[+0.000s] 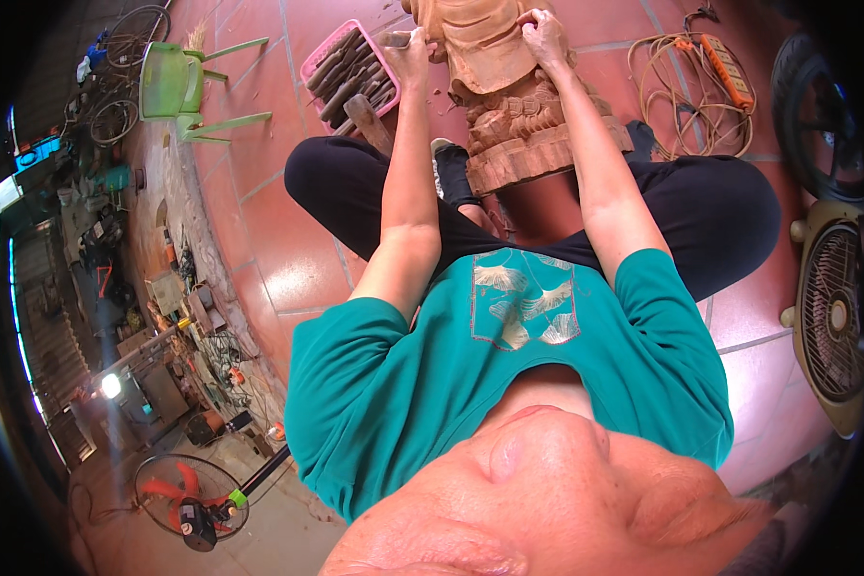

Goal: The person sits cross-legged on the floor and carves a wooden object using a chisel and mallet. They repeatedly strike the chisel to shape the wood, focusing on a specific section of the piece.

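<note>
You're stretching both arms point(414, 163) toward top centre.
Left hand point(410, 60) and right hand point(546, 40) are curling beside the carving point(482, 60); I can't tell the fingers' grip.

No text, label, brand, number or sign is showing legibly anywhere in view.
</note>
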Demonstrator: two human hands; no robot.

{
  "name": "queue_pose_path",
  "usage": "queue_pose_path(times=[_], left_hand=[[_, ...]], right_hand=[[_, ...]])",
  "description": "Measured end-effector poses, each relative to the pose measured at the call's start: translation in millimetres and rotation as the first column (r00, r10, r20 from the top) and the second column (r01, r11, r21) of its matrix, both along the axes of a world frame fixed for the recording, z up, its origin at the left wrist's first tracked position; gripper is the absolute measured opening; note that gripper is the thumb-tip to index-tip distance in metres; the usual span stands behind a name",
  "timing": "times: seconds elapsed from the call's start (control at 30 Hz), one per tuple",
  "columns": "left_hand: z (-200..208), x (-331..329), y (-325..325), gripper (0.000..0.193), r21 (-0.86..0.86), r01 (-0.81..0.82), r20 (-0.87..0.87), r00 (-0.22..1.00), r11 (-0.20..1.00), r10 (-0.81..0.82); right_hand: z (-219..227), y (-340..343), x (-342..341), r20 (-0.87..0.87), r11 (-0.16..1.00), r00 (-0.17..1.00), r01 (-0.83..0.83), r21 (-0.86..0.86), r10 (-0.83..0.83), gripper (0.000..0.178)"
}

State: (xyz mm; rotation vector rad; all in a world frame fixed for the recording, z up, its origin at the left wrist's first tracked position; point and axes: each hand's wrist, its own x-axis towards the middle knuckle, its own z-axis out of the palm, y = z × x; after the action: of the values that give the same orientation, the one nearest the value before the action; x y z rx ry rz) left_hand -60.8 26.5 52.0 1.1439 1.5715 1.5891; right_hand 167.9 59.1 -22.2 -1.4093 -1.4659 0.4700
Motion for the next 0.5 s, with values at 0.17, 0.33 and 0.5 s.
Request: queue_pose_path(times=[0.17,0.33,0.5], left_hand=[[-24,2,1,0.019,0.02,-0.032,-0.027,0.999,0.999,0.033],[-9,8,-3,0.02,-0.091,0.057,-0.111,0.992,0.994,-0.067],[25,14,-12,0.024,-0.269,0.142,-0.193,0.961,0.952,-0.198]], right_hand=[[14,-6,-3,-0.001,0.999,1.0,0.01,-0.04,-0.01,0.017],[-8,3,1,-0.06,0.994,0.998,0.035,0.107,-0.029,0.014],[-4,4,1,-0.002,1.0,1.0,0.024,-0.002,-0.024,0.017]])
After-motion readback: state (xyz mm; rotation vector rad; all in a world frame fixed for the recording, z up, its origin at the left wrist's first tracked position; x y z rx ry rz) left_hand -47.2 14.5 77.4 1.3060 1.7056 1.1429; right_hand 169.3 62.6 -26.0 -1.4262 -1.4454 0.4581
